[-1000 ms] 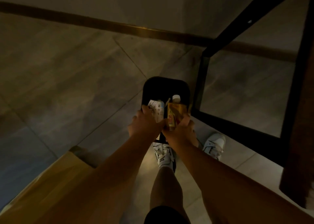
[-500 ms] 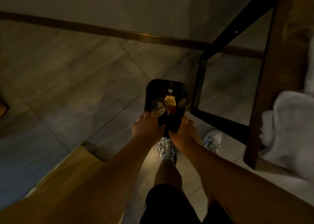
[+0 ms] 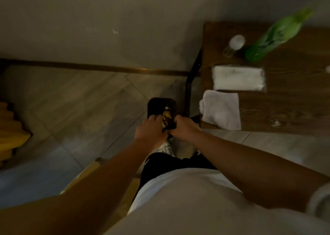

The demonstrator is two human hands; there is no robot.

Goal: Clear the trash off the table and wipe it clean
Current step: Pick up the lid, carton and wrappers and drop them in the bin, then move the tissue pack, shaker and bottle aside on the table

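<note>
**Trash goes in the bin**

While both hands hang over the black bin (image 3: 161, 102), the left hand (image 3: 150, 129) has straight fingers (image 3: 153, 117) holding nothing. The right hand (image 3: 184, 126) is curled; what it holds I cannot tell. A gold wrapper (image 3: 167, 116) lies inside. Let go low over the bin. At two o'clock, the table (image 3: 285, 109) holds a green bottle (image 3: 275, 36), a small jar (image 3: 234, 44) and a white cloth (image 3: 222, 112) for wiping.

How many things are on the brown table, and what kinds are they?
Green bottle: 1
Small bottle with a white cap: 1
White cloths, one folded flat and one at the table's edge: 2
Total: 4
</note>
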